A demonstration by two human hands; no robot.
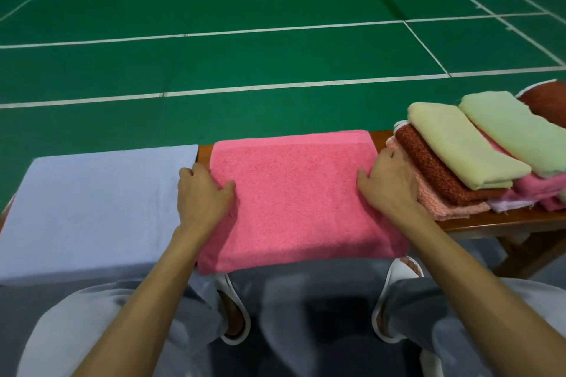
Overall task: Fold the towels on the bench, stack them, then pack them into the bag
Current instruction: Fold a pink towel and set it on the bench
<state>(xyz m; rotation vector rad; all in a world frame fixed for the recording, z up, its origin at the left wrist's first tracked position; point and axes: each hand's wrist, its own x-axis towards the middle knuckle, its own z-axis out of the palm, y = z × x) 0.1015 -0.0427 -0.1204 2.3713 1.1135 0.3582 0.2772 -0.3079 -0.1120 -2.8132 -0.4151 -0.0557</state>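
Pink towel (294, 199), folded, is lying mid-bench (490, 223), left hand (202, 196) and right hand (389, 187) gripping its 9 and 3 o'clock edges, thumbs on top; uneven lifting is risking the fold sagging open or knocking the folded stack (459, 162) at 3 o'clock; no bag is showing.

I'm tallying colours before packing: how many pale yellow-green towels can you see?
2. The nearer pale towel tops the pile beside the right hand; the farther pale towel tops the next pile to its right. More may be hidden underneath.
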